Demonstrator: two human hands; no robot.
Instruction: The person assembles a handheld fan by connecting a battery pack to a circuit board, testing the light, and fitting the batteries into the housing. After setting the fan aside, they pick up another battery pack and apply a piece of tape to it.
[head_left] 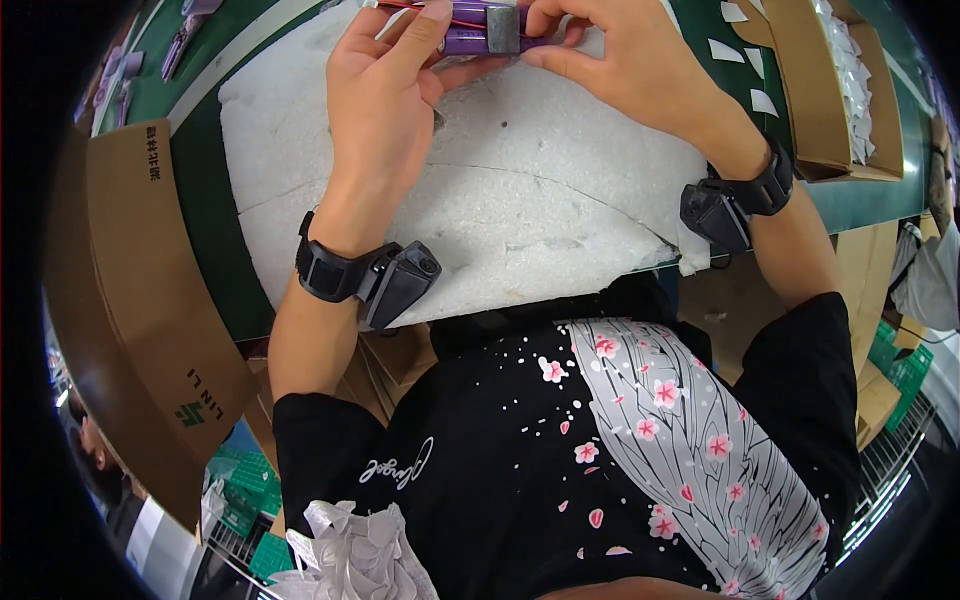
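My left hand (385,95) is closed around the left end of a purple battery pack (466,42), with the thumb along its near side. The pack seems made of purple cylindrical cells lying side by side, and thin red wire runs over it. A dark grey square pad (503,30) sits across its middle. At the pack's right end my right hand (615,55) pinches with thumb and fingers; what exactly lies between those fingertips is partly hidden. Both hands are above a white foam sheet (520,220) at the top edge of the view.
A green tabletop (205,180) lies under the foam. A tall cardboard box (140,270) stands at the left. An open carton (800,90) of white pieces is at the right, beside loose white scraps (763,102). More purple items (183,42) lie at the far left.
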